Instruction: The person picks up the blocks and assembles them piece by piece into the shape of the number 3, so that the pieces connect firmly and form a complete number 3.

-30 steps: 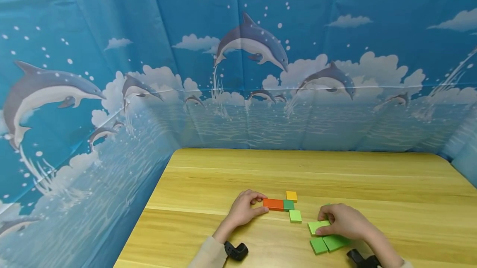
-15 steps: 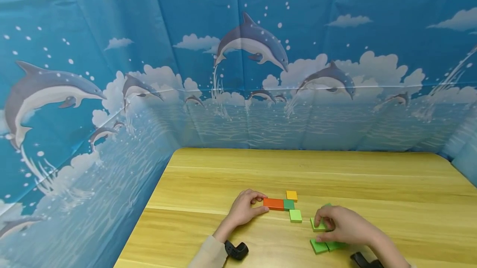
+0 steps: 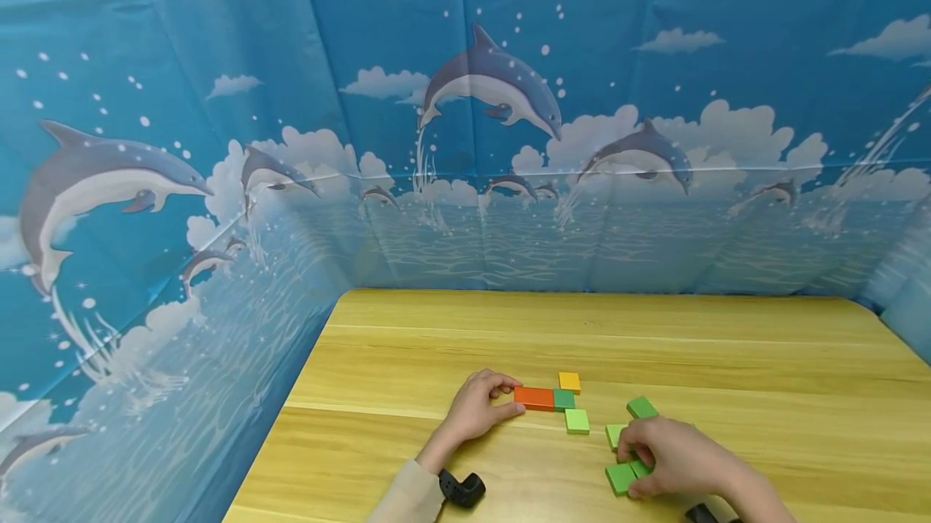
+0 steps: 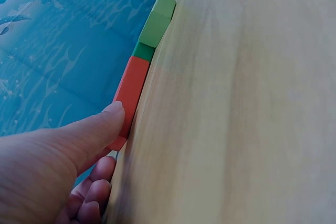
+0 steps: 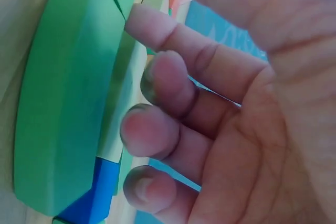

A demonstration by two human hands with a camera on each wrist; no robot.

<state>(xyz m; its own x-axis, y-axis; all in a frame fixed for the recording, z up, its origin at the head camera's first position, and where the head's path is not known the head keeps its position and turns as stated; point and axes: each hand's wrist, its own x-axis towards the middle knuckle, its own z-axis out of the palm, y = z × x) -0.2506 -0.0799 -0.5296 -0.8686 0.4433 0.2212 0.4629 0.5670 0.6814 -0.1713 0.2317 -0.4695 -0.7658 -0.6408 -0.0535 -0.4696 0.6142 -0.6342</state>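
My left hand [image 3: 474, 408] pinches the left end of a flat red block [image 3: 534, 398] between thumb and index finger. A dark green square block [image 3: 563, 400] touches the red block's right end. Over a cluster of green blocks, my right hand [image 3: 680, 454] has its thumb and index finger at opposite edges of a green square block [image 3: 621, 479], apparently pinching it. Beside that lies a long green block [image 5: 63, 93], mostly covered by the hand in the head view. A light green block [image 3: 614, 433] sits just behind the fingers.
A yellow square block [image 3: 570, 381] and a light green square block [image 3: 578, 422] lie by the dark green one. Another green block [image 3: 642, 407] is behind the right hand, and a blue block [image 5: 100, 192] shows beneath it. The wooden table [image 3: 436, 329] meets a dolphin-printed curtain [image 3: 436, 248].
My right hand has let go of the light green block, leaving it slightly to the right, and has moved down to the green square block. The left hand stays on the red block.
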